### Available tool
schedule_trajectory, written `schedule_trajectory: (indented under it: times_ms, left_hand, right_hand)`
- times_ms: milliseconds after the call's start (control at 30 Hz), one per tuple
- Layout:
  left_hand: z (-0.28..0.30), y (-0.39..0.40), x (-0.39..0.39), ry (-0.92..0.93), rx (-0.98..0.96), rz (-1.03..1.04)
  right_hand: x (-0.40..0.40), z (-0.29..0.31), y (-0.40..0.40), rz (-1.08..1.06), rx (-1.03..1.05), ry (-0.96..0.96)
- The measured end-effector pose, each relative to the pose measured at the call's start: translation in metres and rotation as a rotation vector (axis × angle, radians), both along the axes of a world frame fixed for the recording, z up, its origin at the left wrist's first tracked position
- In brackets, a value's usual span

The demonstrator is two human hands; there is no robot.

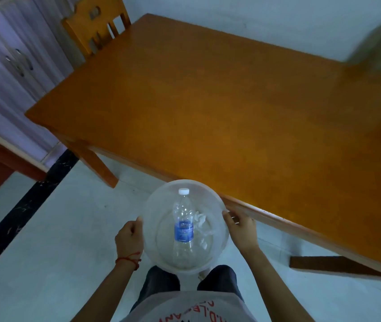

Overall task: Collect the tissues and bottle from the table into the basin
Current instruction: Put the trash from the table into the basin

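I hold a round translucent plastic basin (159, 201) in front of my body, above the floor and just off the table's near edge. My left hand (130, 238) grips its left rim and my right hand (240, 230) grips its right rim. Inside lies a clear plastic bottle (183, 228) with a blue label and a white cap pointing away from me. Crumpled white tissues (202, 225) rest beside the bottle on its right.
A large orange wooden table (219, 101) fills the middle and right of the view. A wooden chair (96, 26) stands at its far left end. A pale cabinet (10, 61) is at the left. Light tiled floor with a black strip (22, 205) lies below.
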State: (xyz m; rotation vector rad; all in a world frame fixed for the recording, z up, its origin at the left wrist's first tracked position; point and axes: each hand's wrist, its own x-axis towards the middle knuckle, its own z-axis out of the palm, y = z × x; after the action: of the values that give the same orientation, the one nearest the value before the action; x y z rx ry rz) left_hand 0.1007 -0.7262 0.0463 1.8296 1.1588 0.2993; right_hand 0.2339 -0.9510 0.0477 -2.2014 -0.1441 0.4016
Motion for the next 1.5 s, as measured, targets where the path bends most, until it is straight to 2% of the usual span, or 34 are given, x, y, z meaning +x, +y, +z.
schedule_trajectory:
  times_ms: [333,567,967,1267,1500]
  left_hand:
    - [-0.001,0.041,0.012,0.016,-0.059,-0.326]
    - [0.002,0.023,0.027,0.022,-0.039,-0.585]
    - [0.009,-0.104,0.016,0.061,-0.109,-1.092]
    - [0.012,-0.221,-0.056,0.087,-0.083,-1.466]
    - [0.012,-0.296,-0.126,0.074,-0.076,-1.667]
  right_hand:
    - [-0.078,0.001,0.007,-0.445,0.096,0.048]
    - [-0.140,0.006,-0.013,-0.737,0.146,0.039]
    - [-0.280,0.011,-0.083,-1.310,0.200,-0.005]
    - [-0.416,0.011,-0.122,-1.693,0.209,-0.046]
    - [-0.506,0.014,-0.142,-1.923,0.255,-0.069]
